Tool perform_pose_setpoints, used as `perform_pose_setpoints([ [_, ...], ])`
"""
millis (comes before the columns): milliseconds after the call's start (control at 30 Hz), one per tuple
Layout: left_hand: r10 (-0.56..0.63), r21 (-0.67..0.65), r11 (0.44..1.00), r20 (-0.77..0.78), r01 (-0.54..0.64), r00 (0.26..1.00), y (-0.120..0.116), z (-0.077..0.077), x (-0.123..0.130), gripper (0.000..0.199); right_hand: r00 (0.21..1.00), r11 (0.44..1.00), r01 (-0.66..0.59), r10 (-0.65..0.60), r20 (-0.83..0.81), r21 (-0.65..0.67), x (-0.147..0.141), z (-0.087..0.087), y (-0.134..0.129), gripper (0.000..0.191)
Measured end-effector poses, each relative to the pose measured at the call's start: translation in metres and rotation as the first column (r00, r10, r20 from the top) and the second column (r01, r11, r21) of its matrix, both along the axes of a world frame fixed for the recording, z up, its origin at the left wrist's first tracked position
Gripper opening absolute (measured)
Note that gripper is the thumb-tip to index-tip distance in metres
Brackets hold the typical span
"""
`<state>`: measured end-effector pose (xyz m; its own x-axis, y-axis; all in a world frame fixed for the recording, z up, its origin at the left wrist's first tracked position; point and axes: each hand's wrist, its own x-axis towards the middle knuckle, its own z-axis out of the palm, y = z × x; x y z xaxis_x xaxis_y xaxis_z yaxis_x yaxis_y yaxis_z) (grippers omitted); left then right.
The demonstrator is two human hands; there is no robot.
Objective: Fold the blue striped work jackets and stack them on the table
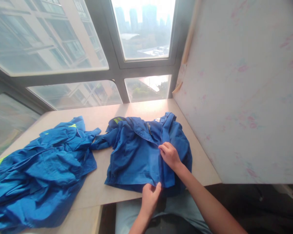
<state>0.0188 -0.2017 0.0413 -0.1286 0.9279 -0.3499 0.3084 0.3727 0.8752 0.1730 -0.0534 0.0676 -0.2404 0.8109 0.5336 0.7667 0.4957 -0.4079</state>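
A blue jacket [136, 156] with yellow-green stripes at one shoulder lies spread on the wooden tabletop, its collar toward the window. My left hand [150, 196] pinches the bottom hem close to the front opening, at the table's near edge. Farther up that same opening, my right hand [169, 154] is closed on the zip edge below the collar. The jacket's left-side sleeve stretches toward a second blue garment. Its front panel looks fairly flat between my hands, while the collar and shoulders are wrinkled.
A crumpled blue garment [46, 169] with yellow-green strips covers the left of the tabletop [88, 198]. Grey-framed windows [117, 70] stand behind. A pale wall with pink flower marks [239, 97] rises on the right. My legs are below the table's near edge.
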Motion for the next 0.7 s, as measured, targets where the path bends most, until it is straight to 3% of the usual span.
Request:
perform_pose_setpoints([
  [100,0.002,-0.056,0.998,0.020,0.000,1.000,-0.015,-0.010,-0.009,0.061,0.995,0.997,0.060,-0.064,0.077,0.056,0.009,0.019,0.051,0.026],
  [200,-0.056,-0.064,0.996,0.074,0.061,0.996,-0.023,-0.008,-0.016,0.062,0.992,0.994,0.068,-0.076,0.100,0.081,0.016,0.050,0.105,0.027],
  [267,-0.060,-0.030,0.998,0.101,0.063,0.993,-0.022,0.003,-0.019,0.062,0.992,0.994,0.035,-0.047,0.121,0.103,0.017,0.077,0.139,0.027],
  [400,0.050,0.101,0.993,0.166,-0.067,0.985,-0.006,0.042,-0.021,0.056,0.977,0.977,-0.080,0.037,0.212,0.198,0.008,0.146,0.193,0.026],
  [533,0.089,0.201,0.970,0.225,-0.136,0.970,0.007,0.070,-0.028,0.051,0.987,0.959,-0.099,0.060,0.149,0.265,-0.004,0.207,0.212,0.025],
  [600,0.159,0.165,0.965,0.256,-0.206,0.953,0.005,0.066,-0.031,0.053,0.992,0.956,-0.099,0.073,0.103,0.277,-0.006,0.215,0.204,0.025],
  [633,0.200,0.117,0.964,0.278,-0.240,0.939,0.001,0.059,-0.032,0.054,0.994,0.961,-0.089,0.068,0.088,0.261,-0.006,0.210,0.197,0.026],
  [700,0.255,-0.020,0.964,0.366,-0.267,0.895,-0.010,0.038,-0.032,0.056,0.991,0.990,-0.059,0.042,0.128,0.130,-0.004,0.184,0.177,0.030],
])
